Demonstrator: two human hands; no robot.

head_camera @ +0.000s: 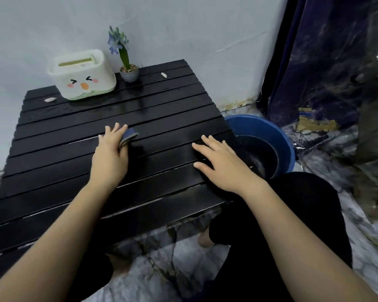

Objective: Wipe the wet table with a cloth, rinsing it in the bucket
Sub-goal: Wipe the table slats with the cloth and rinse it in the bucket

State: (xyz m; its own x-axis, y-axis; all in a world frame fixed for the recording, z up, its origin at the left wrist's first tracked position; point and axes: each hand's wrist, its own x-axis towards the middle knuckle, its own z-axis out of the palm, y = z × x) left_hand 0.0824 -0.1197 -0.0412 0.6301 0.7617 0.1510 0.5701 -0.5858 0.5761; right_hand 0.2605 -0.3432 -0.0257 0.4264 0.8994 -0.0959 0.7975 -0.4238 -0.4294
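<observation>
Black slatted table (79,149) is glistening wet toward its far half. Left hand (110,153) is lying flat near the table's middle, straight fingers pressing down on a folded blue cloth (129,137) that is sticking out at their right side. Right hand (219,164) is resting palm-down near the right edge, fingers spread, grasping nothing. Blue bucket (277,136) is sitting on the floor just beside that edge. White tissue box (82,75) and small potted flower (127,66) are standing at the far side.
</observation>
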